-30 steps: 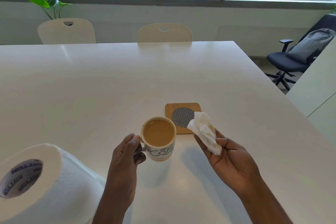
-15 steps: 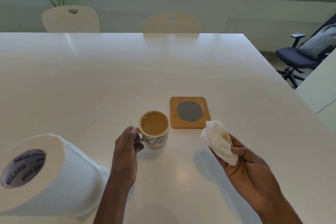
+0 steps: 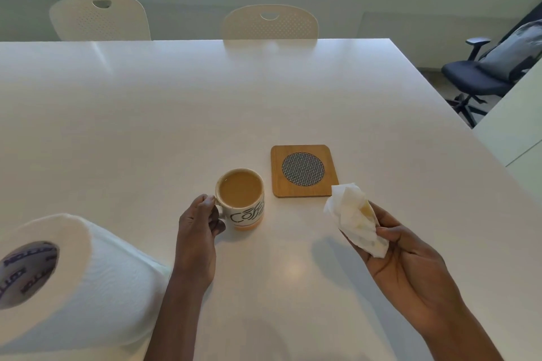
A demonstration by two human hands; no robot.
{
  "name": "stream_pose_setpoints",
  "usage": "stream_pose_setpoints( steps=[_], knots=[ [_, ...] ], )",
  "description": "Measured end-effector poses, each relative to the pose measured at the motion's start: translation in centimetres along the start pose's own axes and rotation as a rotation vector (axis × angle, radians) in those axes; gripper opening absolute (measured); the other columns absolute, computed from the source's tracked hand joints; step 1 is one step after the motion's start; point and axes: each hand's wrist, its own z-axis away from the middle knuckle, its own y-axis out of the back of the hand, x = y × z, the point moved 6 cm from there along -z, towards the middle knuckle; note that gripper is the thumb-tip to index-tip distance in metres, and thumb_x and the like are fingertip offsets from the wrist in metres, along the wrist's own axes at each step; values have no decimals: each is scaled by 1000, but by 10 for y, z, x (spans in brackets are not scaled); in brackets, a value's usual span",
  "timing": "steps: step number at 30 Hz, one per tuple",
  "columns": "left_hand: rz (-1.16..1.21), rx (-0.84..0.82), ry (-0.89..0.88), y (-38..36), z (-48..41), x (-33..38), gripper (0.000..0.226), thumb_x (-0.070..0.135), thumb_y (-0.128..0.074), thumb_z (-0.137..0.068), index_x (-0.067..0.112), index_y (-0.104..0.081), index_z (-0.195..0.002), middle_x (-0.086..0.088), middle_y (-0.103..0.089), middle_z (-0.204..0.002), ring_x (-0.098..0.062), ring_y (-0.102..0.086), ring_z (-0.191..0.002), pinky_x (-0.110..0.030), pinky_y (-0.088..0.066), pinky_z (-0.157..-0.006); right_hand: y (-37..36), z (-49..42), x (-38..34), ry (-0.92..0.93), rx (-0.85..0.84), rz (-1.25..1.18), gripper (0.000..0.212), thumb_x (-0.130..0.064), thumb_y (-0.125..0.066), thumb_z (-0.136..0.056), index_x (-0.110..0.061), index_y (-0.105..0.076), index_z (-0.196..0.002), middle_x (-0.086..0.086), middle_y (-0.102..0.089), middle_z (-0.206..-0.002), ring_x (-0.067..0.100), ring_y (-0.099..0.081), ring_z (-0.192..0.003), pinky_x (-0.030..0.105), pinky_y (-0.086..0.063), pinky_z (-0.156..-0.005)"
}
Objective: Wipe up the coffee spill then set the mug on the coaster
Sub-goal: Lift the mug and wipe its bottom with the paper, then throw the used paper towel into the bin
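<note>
Head view: cream mug, milky coffee

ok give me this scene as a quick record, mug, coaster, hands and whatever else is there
coaster: wooden, bare, on the table
mug: full of coffee, just left of the coaster, not on it
left hand: grips the mug handle
right hand: holds a crumpled tissue, stained tan
table: white, no wet patch in view
roll: paper, lying on its side, near left
</note>
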Motion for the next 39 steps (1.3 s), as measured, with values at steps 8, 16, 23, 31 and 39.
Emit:
stream_pose_setpoints(
  steps=[8, 16, 23, 31, 39],
  knots=[
    [-93, 32, -76, 1, 7, 5, 34, 31, -52, -104, 25, -52, -70, 7, -43, -69, -7, -35, -62, -27, -29, -59, -9, 14, 17, 11, 92, 160, 42, -2, -53, -96, -3, -68, -136, 26, -66, -142, 33, -72, -123, 37, -64, -95],
    [-584, 295, -400, 1, 29, 19, 28, 42, -50, -105, 20, -67, -105, -7, -72, -85, -31, -66, -69, -47, -56, -70, -9, 47, 31, 135, 237, 432, 35, -25, -77, -86, -11, -81, -118, 16, -79, -126, 30, -75, -119, 27, -62, -93],
    [-808, 442, -795, -37, 96, 45, 29, 9, -52, -101, 2, -65, -126, -17, -71, -126, -38, -65, -117, -56, -43, -99, 3, 88, 12, 357, 376, 706, 35, -3, -77, -94, -23, -78, -123, 0, -83, -117, 21, -81, -104, 21, -62, -85],
    [-832, 79, -964, -156, 172, 30, 40, 8, -55, -95, 2, -62, -135, -17, -57, -151, -34, -48, -145, -66, -30, -113, 46, 147, -27, 465, 563, 706, 16, -16, -81, -93, -26, -81, -105, 0, -86, -100, 18, -83, -94, 21, -61, -76],
    [-745, -422, -895, -319, 253, -20, 47, 9, -54, -99, 6, -55, -145, -9, -47, -160, -22, -39, -152, -61, -25, -121, 123, 237, -106, 668, 780, 810, 9, -28, -82, -93, -30, -82, -101, -12, -83, -96, 9, -78, -93, 17, -59, -84]
  ],
)
